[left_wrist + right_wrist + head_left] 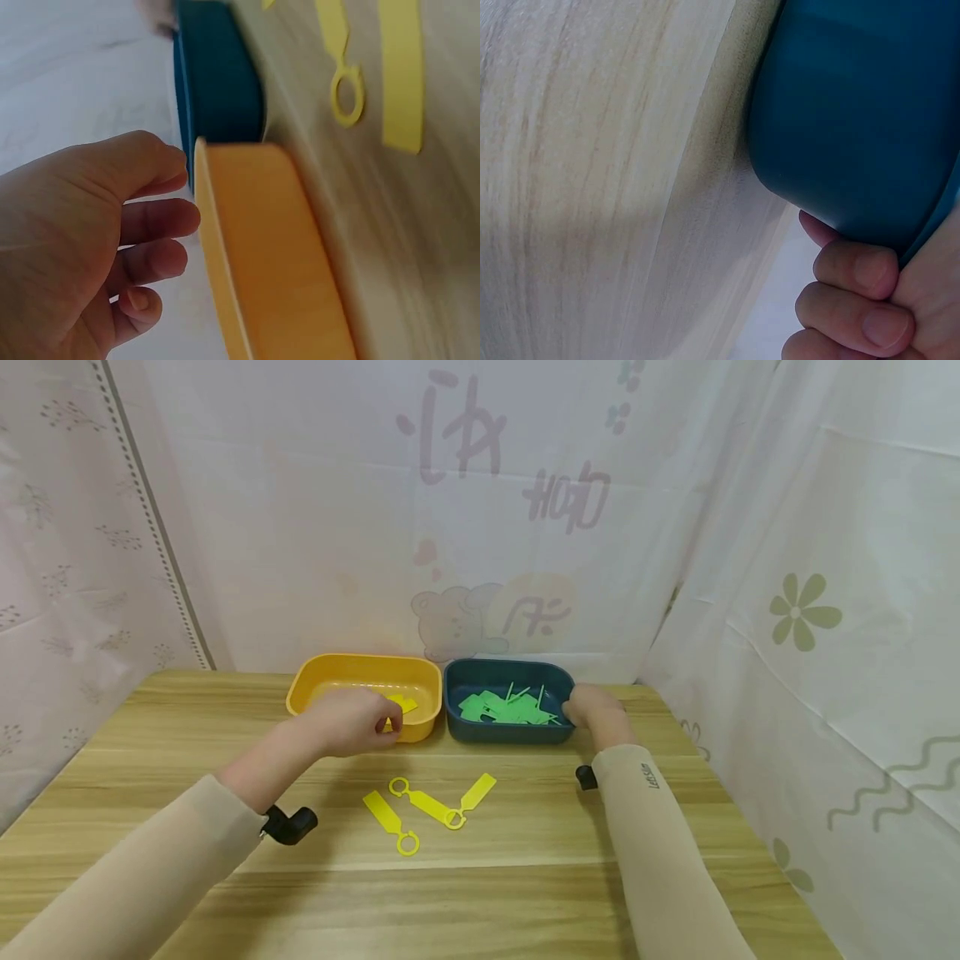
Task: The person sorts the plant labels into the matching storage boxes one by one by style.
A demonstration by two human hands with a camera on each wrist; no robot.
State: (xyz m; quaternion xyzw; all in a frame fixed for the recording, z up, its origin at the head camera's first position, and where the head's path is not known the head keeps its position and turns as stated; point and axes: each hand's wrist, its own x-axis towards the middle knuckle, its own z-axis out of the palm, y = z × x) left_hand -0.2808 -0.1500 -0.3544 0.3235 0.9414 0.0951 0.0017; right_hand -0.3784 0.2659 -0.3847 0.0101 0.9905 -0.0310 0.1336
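My left hand (347, 723) hovers over the near side of the yellow bin (367, 670), fingers loosely bent. In the left wrist view nothing shows between thumb and fingers, which are beside the bin's rim. Some yellow pieces (406, 703) lie inside this bin, partly hidden by the hand. Right beside it stands the dark teal bin (510, 734), holding a heap of green tags (504, 707). My right hand (592, 705) grips the teal bin's right end; in the right wrist view its fingers (855, 322) curl below the rim. The thumb is hidden.
In front of the bins, three yellow ring-ended tags lie on the wooden table (480, 910): a left tag (382, 812), a middle tag (430, 807) and a right tag (477, 791). The latter two meet at a ring. A patterned white curtain (315, 527) hangs behind.
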